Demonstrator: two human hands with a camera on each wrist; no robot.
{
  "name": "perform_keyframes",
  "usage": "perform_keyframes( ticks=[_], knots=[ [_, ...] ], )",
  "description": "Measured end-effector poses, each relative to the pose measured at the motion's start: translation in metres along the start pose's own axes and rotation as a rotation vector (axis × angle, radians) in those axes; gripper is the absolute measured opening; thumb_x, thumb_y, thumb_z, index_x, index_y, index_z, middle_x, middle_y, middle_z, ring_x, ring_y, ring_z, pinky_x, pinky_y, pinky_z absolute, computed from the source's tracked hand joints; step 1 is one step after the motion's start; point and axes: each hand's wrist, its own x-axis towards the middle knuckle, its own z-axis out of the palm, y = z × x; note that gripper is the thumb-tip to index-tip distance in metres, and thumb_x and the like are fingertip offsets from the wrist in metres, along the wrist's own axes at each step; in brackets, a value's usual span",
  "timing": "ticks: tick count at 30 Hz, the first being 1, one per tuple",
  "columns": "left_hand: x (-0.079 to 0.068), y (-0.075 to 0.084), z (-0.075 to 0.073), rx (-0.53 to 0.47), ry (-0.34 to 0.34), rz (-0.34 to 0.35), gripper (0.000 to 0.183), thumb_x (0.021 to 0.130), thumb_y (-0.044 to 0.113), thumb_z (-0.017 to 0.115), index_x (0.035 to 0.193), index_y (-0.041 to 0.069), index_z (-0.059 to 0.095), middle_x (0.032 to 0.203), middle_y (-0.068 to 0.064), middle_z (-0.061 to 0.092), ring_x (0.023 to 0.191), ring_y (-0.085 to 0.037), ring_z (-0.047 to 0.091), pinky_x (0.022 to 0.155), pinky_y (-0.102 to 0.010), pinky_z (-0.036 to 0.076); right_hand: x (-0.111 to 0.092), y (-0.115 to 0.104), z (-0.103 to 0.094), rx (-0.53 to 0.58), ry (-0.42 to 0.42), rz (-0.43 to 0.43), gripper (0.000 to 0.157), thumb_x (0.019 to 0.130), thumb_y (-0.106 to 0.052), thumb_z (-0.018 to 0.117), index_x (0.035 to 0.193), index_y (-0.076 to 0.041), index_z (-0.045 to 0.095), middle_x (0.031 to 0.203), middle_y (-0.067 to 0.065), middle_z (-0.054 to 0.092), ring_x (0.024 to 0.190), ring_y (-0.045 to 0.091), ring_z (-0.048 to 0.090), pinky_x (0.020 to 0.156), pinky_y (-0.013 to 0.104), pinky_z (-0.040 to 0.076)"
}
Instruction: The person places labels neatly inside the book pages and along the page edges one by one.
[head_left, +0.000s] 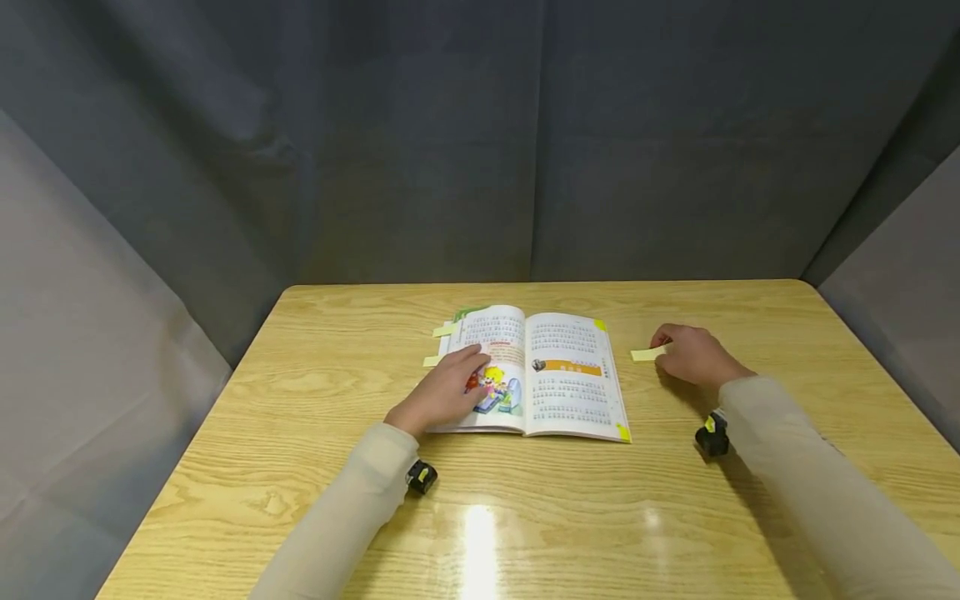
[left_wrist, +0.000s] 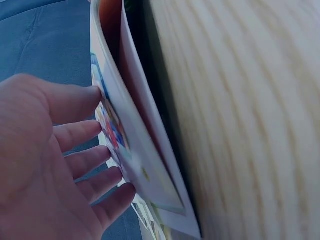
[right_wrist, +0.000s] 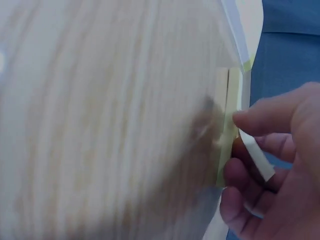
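An open book (head_left: pixel 570 383) with printed text and a colour picture lies on the table. My left hand (head_left: pixel 450 387) rests on its left page over the picture, fingers spread; in the left wrist view the fingertips (left_wrist: pixel 112 175) touch the page. To the right of the book, my right hand (head_left: pixel 693 354) is at a pale yellow sticky note pad (head_left: pixel 645 355) on the table. The right wrist view shows a narrow sticky note (right_wrist: pixel 257 156) lifted and bent away from the pad, pinched between thumb and index finger. The other fingers curl beside the pad.
Yellow tabs (head_left: pixel 444 331) stick out from the book's left edge, and yellow marks (head_left: pixel 623 432) sit at the right page's corners. The wooden table (head_left: pixel 300 400) stretches around the book. A dark grey curtain (head_left: pixel 420 167) hangs behind the table, with lighter cloth at both sides.
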Motion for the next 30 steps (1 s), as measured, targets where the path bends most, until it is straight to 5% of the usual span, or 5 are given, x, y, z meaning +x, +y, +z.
perform_keyframes(
  ticks=[7, 15, 30],
  knots=[
    [0.001, -0.006, -0.001, 0.019, 0.030, -0.038, 0.050, 0.101, 0.024, 0.054, 0.147, 0.007, 0.047, 0.162, -0.009, 0.034, 0.151, -0.029, 0.032, 0.125, -0.043, 0.027, 0.007, -0.004, -0.002, 0.079, -0.049, 0.065, 0.025, 0.092, -0.018, 0.059, 0.104, 0.003, 0.064, 0.076, 0.010, 0.067, 0.064, 0.017, 0.053, 0.059, 0.029, 0.043],
    [0.004, -0.011, -0.005, 0.054, -0.009, -0.084, 0.048, 0.101, 0.024, 0.055, 0.145, 0.007, 0.049, 0.158, -0.010, 0.041, 0.148, -0.028, 0.036, 0.125, -0.041, 0.029, 0.010, -0.013, -0.004, 0.087, -0.036, 0.083, 0.020, 0.089, -0.014, 0.062, 0.099, 0.003, 0.066, 0.097, 0.020, 0.068, 0.079, 0.028, 0.059, 0.072, 0.042, 0.051],
    [0.004, -0.010, -0.003, 0.060, -0.057, -0.071, 0.051, 0.103, 0.025, 0.052, 0.150, 0.010, 0.043, 0.161, -0.008, 0.036, 0.150, -0.028, 0.033, 0.125, -0.043, 0.027, 0.012, -0.002, -0.004, 0.117, -0.065, 0.115, 0.021, 0.091, -0.016, 0.062, 0.096, 0.003, 0.067, 0.088, 0.014, 0.066, 0.074, 0.022, 0.054, 0.067, 0.031, 0.046]
  ],
)
